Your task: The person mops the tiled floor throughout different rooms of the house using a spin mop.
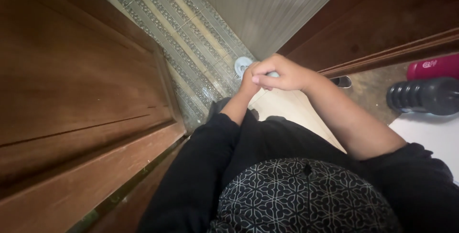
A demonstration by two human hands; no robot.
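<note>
- The fingers (pixel 267 72) of the right hand (pixel 282 75) were curled shut around a small pale object (pixel 273 74) — only a sliver of it showed between them, so its kind could not be told.
- The left hand (pixel 249 79) lay pressed against the right, mostly hidden behind it; whether its fingers were apart or together could not be told.
- The pale object sat in the closed right hand, held out in front of the body above the patterned tile floor (pixel 191 37). It looked light and small enough to vanish in one palm, probably hard and smooth — a full wrap of the hand seemed the safe grip.
- Just beyond the hands, a round white floor drain cover (pixel 241 65) lay on the tiles.
- A brown wooden door (pixel 71 94) stood to the left, a wooden frame (pixel 382 51) to the right.
- At the right edge, a ribbed black bottle (pixel 423 96) lay on its side, a magenta bottle (pixel 432 67) with pale lettering just behind it, and a white surface (pixel 430 137) below.
</note>
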